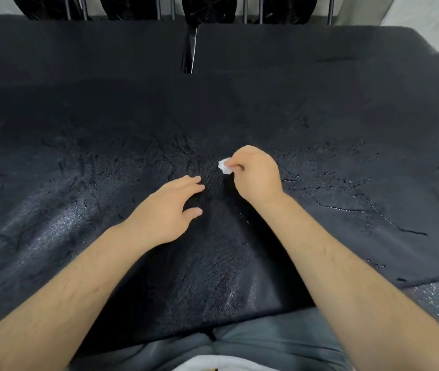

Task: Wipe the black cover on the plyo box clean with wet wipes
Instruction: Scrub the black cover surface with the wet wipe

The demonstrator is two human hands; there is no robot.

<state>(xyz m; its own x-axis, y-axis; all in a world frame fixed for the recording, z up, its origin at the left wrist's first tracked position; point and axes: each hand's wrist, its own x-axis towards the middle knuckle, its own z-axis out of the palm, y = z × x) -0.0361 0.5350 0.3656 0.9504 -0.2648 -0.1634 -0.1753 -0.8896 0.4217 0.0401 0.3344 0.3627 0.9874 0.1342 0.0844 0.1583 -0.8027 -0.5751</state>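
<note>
Floor (pixel 438 298): dark, white-speckled, at my four o'clock.
Rack (pixel 331 9): metal bars at twelve o'clock, dark round discs (pixel 207 9) behind them.
Wall (pixel 414 17): pale grey, at one o'clock.

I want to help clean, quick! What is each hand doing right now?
Left hand: open, fingers spread on the black cover, holding nothing.
Right hand: pinching a crumpled white wet wipe.
</note>
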